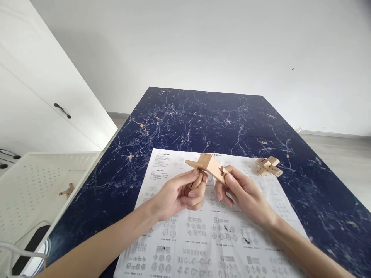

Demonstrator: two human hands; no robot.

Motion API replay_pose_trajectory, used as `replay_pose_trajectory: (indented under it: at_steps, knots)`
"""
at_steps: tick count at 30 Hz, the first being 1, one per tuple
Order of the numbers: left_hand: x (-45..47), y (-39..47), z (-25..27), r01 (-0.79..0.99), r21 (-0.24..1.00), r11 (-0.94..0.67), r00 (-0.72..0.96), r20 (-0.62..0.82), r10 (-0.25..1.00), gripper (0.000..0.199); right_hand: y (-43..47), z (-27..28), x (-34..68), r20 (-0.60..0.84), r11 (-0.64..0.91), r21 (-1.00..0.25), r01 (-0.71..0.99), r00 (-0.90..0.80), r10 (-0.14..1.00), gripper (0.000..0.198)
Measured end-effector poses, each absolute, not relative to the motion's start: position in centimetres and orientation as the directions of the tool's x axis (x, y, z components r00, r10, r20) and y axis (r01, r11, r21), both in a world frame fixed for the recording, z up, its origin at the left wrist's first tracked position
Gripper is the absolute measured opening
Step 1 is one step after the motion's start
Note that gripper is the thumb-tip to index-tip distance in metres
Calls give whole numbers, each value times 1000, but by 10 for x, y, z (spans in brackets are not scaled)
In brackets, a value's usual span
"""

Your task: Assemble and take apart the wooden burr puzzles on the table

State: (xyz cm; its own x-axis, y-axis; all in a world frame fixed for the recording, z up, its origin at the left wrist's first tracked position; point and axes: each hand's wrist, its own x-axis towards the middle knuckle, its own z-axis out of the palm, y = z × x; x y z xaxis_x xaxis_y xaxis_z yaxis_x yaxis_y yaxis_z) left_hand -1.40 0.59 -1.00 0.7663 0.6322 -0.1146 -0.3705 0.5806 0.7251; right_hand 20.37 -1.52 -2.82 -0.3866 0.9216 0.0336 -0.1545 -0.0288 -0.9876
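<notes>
Several wooden puzzle pieces (209, 163) are joined at angles and held up between both hands, above a printed instruction sheet (162, 181). My left hand (185, 191) wraps its fingers around the lower part, where a dark marking shows on one piece. With thumb and fingers, my right hand (242, 189) pinches the right end of a notched piece. Part of the assembly is hidden behind the left fingers. Drawings of block puzzles in rows cover the sheet.
An assembled wooden puzzle (268, 166) with dark numbers lies at the sheet's upper right corner. The blue marble-patterned table (197, 116) stretches toward a white wall. At left are a white perforated surface (31, 193) with a wooden piece (68, 190) and a cabinet (52, 85).
</notes>
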Motion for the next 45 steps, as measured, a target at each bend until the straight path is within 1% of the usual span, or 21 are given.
replay_pose_trajectory:
  at_steps: [3, 6, 14, 19, 23, 27, 31, 34, 37, 41, 45]
  knots:
    - [-14, 4, -12, -315, 756, 573, 813, -96, 574, 38, -17, -29, 201, 10, -53, -988, -147, -399, 917, 31]
    - [-14, 3, -12, -259, 790, 556, 814, -131, 566, 37, -18, -29, 201, -23, -86, -987, -137, -410, 912, 30]
    - [-17, 4, -8, -241, 749, 618, 856, -136, 499, 26, -20, -30, 204, -31, -86, -988, -131, -370, 928, 29]
    - [-18, 4, -11, -176, 775, 606, 912, -104, 397, 29, -19, -28, 201, -42, -74, -995, -66, -393, 918, 31]
    - [-20, 6, -10, -160, 791, 590, 924, -91, 372, 29, -19, -30, 203, -33, -61, -997, -51, -426, 904, 29]
    - [-23, 8, -9, -124, 798, 589, 931, -112, 349, 36, -21, -31, 207, -20, -35, -999, -23, -470, 882, 29]
    - [-26, 10, -8, -112, 816, 568, 938, -101, 330, 41, -23, -28, 210, 14, 2, -1000, -24, -526, 850, 31]
    - [-26, 11, -7, -98, 835, 541, 947, -88, 308, 39, -24, -24, 212, 45, 27, -999, -43, -539, 841, 35]
    - [-26, 11, -6, -86, 845, 528, 947, -95, 306, 39, -23, -22, 214, 56, 57, -998, -16, -539, 840, 36]
    - [-24, 11, -8, -116, 830, 546, 936, -93, 340, 40, -21, -19, 215, 50, 65, -998, 8, -554, 831, 35]
    - [-23, 12, -11, -130, 831, 541, 917, -107, 384, 46, -31, -10, 217, 4, -20, -999, -39, -533, 846, 33]
